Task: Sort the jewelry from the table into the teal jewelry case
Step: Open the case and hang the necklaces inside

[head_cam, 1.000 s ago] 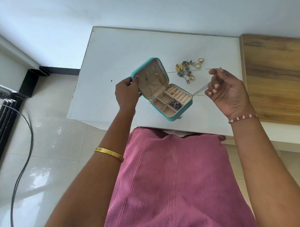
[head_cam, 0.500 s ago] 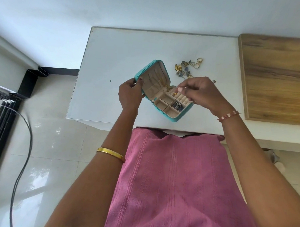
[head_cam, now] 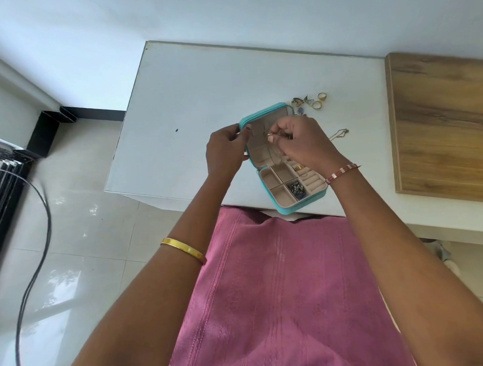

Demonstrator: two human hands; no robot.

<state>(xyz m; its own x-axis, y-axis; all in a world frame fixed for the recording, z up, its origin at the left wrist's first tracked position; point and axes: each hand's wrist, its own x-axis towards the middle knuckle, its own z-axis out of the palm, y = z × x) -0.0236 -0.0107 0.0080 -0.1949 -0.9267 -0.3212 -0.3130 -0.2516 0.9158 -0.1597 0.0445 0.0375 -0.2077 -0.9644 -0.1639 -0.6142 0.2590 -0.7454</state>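
1. Now we see a teal jewelry case lying open on the white table, close to the near edge.
2. Our left hand holds the left edge of the lid, with the thumb curled onto the lid's inner side. The lid stands up and leans back.
3. Our right hand is up in front of the lid's soft beige inside. Its fingers are curled and pinch a small gold piece. A thin chain hangs down inside the lid below that hand.
4. The bottom half of the case has little square boxes and a row of soft rolls. One square box holds a pile of dark blue and silver bits. A gold ring sits in the rolls.
5. More jewelry waits on the table behind the case: gold rings and some small blue and gold pieces. A thin necklace lies to the right of our right hand.
6. A gold bangle is on our left arm, and a red and white bracelet is on our right wrist.
7. A wooden board lies on the right. A black cable runs over the shiny floor.
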